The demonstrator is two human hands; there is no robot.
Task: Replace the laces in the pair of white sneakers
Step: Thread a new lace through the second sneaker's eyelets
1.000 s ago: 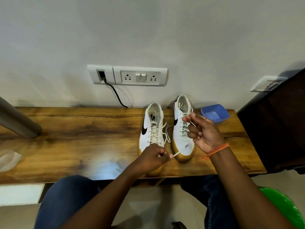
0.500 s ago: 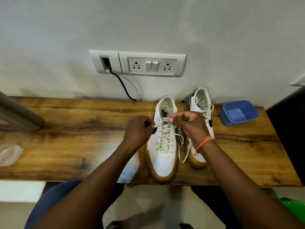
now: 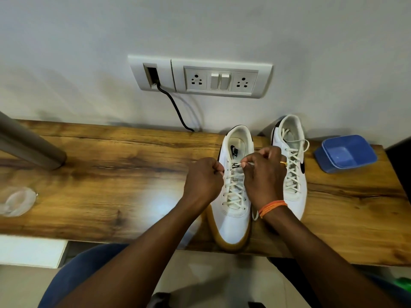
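The near white sneaker [image 3: 233, 216] stands on the wooden worktop [image 3: 111, 187] between both hands, "NIKE" printed on its insole and tongue tag; the left hand [image 3: 203, 178] pinches its lace [image 3: 233, 190] at the top eyelet; the right hand [image 3: 264, 174] pinches the other lace end over the tongue; the second sneaker [image 3: 293, 174], laced, lies just right of the right hand; a blue tub [image 3: 347, 154] sits farther right.

We are pinching the lace [image 3: 233, 187] of the near sneaker [image 3: 233, 210] with both hands: the left hand [image 3: 203, 180] at its left top eyelet, the right hand [image 3: 264, 174] by the tongue. The far sneaker [image 3: 293, 174] is sitting just right, laced, beside a blue tub [image 3: 345, 153] on the wooden shelf [image 3: 111, 174].
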